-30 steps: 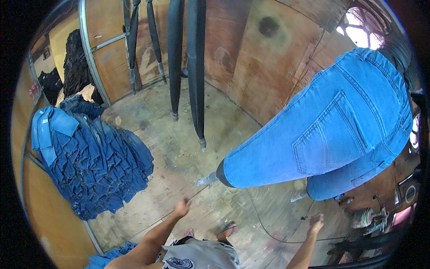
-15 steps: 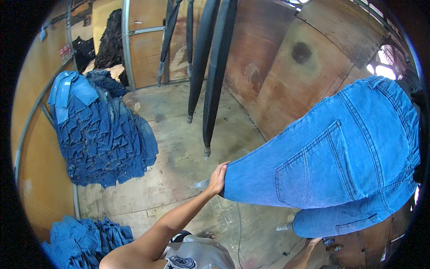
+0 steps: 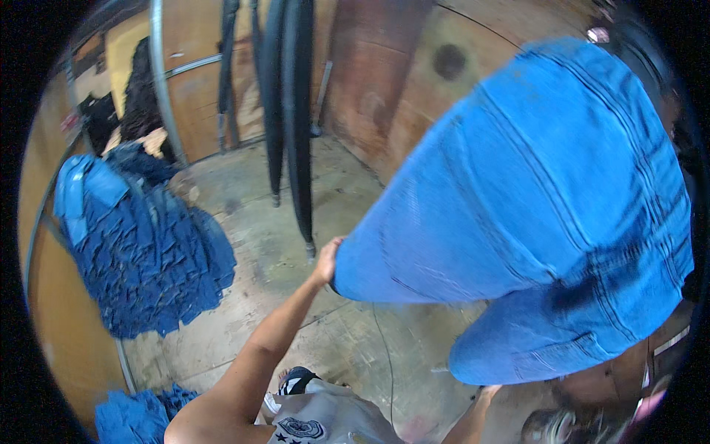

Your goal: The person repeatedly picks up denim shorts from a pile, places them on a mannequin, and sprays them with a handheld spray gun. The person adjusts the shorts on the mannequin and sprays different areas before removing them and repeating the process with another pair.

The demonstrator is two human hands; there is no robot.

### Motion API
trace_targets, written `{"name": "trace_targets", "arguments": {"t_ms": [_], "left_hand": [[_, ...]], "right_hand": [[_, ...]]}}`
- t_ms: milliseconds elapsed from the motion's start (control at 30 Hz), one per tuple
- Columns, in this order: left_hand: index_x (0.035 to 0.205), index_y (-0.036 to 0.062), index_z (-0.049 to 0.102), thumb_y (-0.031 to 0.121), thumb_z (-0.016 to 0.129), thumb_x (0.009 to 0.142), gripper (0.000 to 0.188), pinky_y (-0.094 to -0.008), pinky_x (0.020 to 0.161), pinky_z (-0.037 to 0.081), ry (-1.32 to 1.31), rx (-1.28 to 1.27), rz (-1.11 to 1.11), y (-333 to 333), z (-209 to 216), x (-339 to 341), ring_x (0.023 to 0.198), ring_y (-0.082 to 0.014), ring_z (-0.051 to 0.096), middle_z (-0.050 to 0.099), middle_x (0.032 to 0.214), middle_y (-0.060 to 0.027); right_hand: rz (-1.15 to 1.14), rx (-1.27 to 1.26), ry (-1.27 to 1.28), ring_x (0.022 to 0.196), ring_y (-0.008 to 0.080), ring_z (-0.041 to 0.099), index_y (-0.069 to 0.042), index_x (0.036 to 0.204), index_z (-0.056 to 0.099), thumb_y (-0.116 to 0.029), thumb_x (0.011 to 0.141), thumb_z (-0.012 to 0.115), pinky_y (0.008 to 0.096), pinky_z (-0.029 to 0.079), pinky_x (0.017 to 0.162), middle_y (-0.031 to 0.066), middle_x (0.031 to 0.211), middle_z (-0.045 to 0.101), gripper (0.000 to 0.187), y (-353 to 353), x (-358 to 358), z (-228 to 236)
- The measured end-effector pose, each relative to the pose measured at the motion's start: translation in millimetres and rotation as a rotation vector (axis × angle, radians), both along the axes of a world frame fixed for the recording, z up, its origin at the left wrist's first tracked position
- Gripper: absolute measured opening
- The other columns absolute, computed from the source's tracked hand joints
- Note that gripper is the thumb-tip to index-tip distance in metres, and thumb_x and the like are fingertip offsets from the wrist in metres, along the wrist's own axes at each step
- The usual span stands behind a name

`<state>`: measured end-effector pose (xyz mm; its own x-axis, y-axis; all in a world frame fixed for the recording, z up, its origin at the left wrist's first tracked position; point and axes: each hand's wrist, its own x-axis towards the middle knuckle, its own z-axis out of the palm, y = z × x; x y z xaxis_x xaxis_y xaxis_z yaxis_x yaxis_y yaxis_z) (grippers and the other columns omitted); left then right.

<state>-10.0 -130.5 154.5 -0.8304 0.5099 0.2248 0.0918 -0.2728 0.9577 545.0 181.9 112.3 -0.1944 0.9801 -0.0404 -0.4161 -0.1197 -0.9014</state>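
A pair of blue jeans (image 3: 510, 177) fills the right side, waist toward the far right and both legs pointing back to me. The legs look filled out and rounded, and a back pocket and seams show. My left hand (image 3: 327, 259) is wrapped round the end of the nearer-left leg, thumb on top. At the underside of the other leg, my right hand (image 3: 488, 390) touches the denim; its fingers are hidden beneath the cloth. What the waist rests on is hidden.
A tall pile of dark blue jeans (image 3: 151, 251) stands at the left, with a smaller denim heap (image 3: 133, 418) at lower left. Long black tapered forms (image 3: 296, 126) hang ahead. A thin cable (image 3: 383, 333) crosses the floor. Stained panels (image 3: 370, 81) wall the back.
The jeans now appear larger and higher, and their legs lie further left. Both hands have shifted left with them. The whole view has turned, so the piles and hanging forms sit further left.
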Motion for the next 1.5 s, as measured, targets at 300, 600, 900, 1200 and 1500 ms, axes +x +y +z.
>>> {"name": "trace_targets", "arguments": {"t_ms": [300, 600, 900, 1200, 1500], "left_hand": [[0.125, -0.0034, 0.063, 0.031, 0.031, 0.103, 0.052, -0.0356, 0.105, 0.04, -0.107, -0.286, -0.34, 51.0, 16.3, -45.4, 0.118, -0.0238, 0.058, 0.066, 0.125, -0.0149], [0.144, 0.0011, 0.049, 0.044, 0.025, 0.106, 0.062, -0.0397, 0.116, 0.034, -0.335, -0.338, -0.659, 109.1, 1.9, -19.4, 0.131, -0.0279, 0.052, 0.055, 0.144, -0.0166], [0.137, 0.0009, 0.054, 0.043, 0.024, 0.107, 0.06, -0.0395, 0.114, 0.036, -0.321, -0.336, -0.735, 137.6, -7.7, 11.8, 0.127, -0.0259, 0.054, 0.059, 0.138, -0.0159], [0.129, -0.0001, 0.059, 0.038, 0.028, 0.105, 0.055, -0.0388, 0.107, 0.04, -0.322, -0.265, -0.724, 122.1, -9.8, 25.0, 0.119, -0.0242, 0.057, 0.063, 0.129, -0.017], [0.122, 0.0026, 0.063, 0.034, 0.032, 0.103, 0.048, -0.0437, 0.099, 0.046, 0.074, -0.522, -0.482, 73.8, 4.3, -16.9, 0.112, -0.0309, 0.062, 0.067, 0.121, -0.0205]], "right_hand": [[-0.172, 0.027, 0.064, 0.134, 0.0329, 0.048, -0.004, 0.151, 0.038, -0.055, 0.103, 0.041, 0.0468, 0.038, 0.112, 0.0158, 0.148, 0.049, 0.07, -86.2, 9.5, 4.6], [-0.371, 0.049, 0.086, 0.132, 0.0328, 0.05, -0.002, 0.15, 0.04, -0.053, 0.103, 0.041, 0.0466, 0.04, 0.111, 0.0166, 0.146, 0.051, 0.069, -155.9, 9.3, 3.6], [-0.527, 0.059, 0.021, 0.125, 0.0324, 0.056, 0.001, 0.146, 0.044, -0.043, 0.104, 0.042, 0.045, 0.046, 0.106, 0.0159, 0.141, 0.055, 0.06, -217.8, 1.5, 5.5], [-0.498, 0.028, 0.085, 0.119, 0.0309, 0.059, 0.001, 0.141, 0.049, -0.039, 0.104, 0.044, 0.0439, 0.049, 0.102, 0.0154, 0.134, 0.06, 0.055, -211.2, 7.5, -4.7], [-0.482, -0.131, -0.507, 0.104, 0.0302, 0.066, 0.003, 0.123, 0.055, -0.037, 0.098, 0.058, 0.0438, 0.057, 0.085, 0.0179, 0.12, 0.064, 0.048, -177.6, 77.6, 23.4]]}}
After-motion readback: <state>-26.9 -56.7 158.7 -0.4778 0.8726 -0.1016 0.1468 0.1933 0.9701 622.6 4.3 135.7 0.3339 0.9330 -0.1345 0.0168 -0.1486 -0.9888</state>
